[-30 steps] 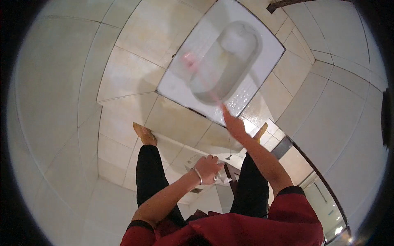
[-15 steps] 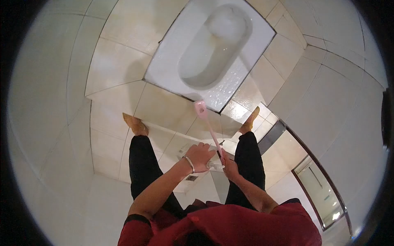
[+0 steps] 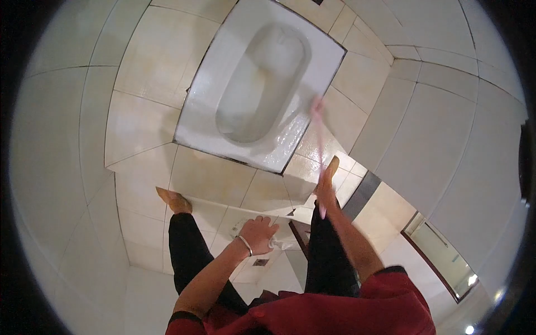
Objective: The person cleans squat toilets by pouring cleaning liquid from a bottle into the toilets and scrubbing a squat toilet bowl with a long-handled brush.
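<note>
A pink long-handled brush [image 3: 320, 131] is in my right hand [image 3: 325, 195], whose fingers are wrapped round the handle. Its blurred head hangs over the right edge of the white squat toilet [image 3: 206, 106], which is set in the tiled floor and looks wet at its lower right. My left hand [image 3: 258, 236], with a bracelet at the wrist, is closed round a whitish, partly hidden bottle-like object [image 3: 274, 244] between my legs.
Beige floor tiles [image 3: 212, 173] surround the toilet. My two bare feet stand below it on the left and right. Pale tiled walls rise on both sides. A dark-framed mirror or glass panel [image 3: 441, 257] is at the lower right, and a small drain [image 3: 261, 262] lies below my left hand.
The brush has swung from over the toilet, back beside my left hand, then up and right to the toilet's right edge. My left hand keeps its hold. The view has shifted.
</note>
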`<state>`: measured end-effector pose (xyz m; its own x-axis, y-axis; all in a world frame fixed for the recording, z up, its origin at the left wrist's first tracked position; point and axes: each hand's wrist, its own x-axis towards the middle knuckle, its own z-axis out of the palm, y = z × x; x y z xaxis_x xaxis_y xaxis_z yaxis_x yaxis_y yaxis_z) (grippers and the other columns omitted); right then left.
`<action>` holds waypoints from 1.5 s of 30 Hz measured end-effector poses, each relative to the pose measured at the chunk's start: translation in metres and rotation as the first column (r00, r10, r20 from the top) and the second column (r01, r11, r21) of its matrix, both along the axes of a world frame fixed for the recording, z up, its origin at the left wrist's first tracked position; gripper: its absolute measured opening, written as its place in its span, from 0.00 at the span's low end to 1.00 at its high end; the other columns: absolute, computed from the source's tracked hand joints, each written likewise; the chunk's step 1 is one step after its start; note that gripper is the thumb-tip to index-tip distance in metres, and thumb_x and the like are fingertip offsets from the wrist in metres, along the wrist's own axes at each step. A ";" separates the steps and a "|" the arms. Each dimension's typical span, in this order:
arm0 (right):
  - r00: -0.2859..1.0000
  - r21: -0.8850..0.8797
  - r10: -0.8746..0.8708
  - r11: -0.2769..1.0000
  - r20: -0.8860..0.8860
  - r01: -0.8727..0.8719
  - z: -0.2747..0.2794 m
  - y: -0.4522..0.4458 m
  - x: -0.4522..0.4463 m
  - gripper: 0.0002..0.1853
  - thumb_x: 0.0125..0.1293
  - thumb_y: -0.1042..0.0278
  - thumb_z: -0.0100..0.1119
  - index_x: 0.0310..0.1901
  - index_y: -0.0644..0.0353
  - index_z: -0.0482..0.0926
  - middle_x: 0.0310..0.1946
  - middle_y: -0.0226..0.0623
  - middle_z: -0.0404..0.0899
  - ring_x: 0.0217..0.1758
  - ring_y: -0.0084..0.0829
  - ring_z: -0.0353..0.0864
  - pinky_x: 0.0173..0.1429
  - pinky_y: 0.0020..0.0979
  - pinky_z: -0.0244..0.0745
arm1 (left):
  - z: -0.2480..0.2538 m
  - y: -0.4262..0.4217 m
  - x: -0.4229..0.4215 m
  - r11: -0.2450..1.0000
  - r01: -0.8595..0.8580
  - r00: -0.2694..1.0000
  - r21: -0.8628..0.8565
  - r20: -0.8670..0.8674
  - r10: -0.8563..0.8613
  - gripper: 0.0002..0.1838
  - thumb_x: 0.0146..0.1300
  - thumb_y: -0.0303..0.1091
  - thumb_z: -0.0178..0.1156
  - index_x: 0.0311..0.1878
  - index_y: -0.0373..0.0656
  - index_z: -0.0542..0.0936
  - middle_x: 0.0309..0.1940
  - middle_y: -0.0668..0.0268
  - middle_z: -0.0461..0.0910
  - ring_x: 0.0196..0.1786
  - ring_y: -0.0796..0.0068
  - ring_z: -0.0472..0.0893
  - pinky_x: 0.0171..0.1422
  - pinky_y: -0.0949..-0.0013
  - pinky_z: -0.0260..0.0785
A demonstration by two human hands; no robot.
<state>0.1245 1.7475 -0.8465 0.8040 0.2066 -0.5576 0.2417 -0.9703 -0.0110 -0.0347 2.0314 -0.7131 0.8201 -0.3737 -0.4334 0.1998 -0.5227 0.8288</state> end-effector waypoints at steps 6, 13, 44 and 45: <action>0.820 0.318 -0.548 0.757 -0.168 0.571 -0.003 0.143 0.163 0.21 0.67 0.53 0.33 0.60 0.44 0.55 0.15 0.37 0.66 0.12 0.29 0.68 0.15 0.30 0.67 | -0.001 -0.003 0.005 0.997 0.070 0.997 0.015 -0.044 -0.070 0.19 0.40 0.43 0.61 0.37 0.47 0.74 0.32 0.58 0.72 0.40 0.59 0.74 0.36 0.58 0.70; 0.987 0.446 -0.038 0.889 -0.159 0.106 -0.009 0.235 0.194 0.23 0.66 0.53 0.29 0.62 0.43 0.51 0.46 0.52 0.72 0.47 0.53 0.71 0.53 0.44 0.63 | -0.004 -0.002 0.011 0.999 0.046 0.999 -0.001 -0.009 -0.046 0.21 0.39 0.44 0.62 0.38 0.47 0.73 0.32 0.58 0.71 0.38 0.59 0.74 0.36 0.58 0.70; 0.858 -0.188 0.450 0.891 0.249 -0.413 0.007 0.211 0.435 0.24 0.66 0.55 0.33 0.63 0.41 0.47 0.32 0.51 0.76 0.33 0.50 0.76 0.39 0.48 0.70 | -0.041 -0.008 0.057 0.999 0.035 0.997 0.027 -0.074 -0.033 0.24 0.38 0.45 0.63 0.40 0.44 0.73 0.34 0.57 0.70 0.40 0.57 0.72 0.39 0.57 0.67; 0.861 -0.187 0.450 0.891 0.235 -0.415 0.006 0.205 0.434 0.25 0.66 0.55 0.34 0.64 0.42 0.46 0.31 0.50 0.77 0.35 0.49 0.76 0.40 0.47 0.70 | -0.041 -0.014 0.056 0.999 0.038 0.997 0.026 -0.062 -0.037 0.25 0.37 0.46 0.64 0.40 0.44 0.73 0.34 0.57 0.70 0.41 0.57 0.72 0.40 0.57 0.67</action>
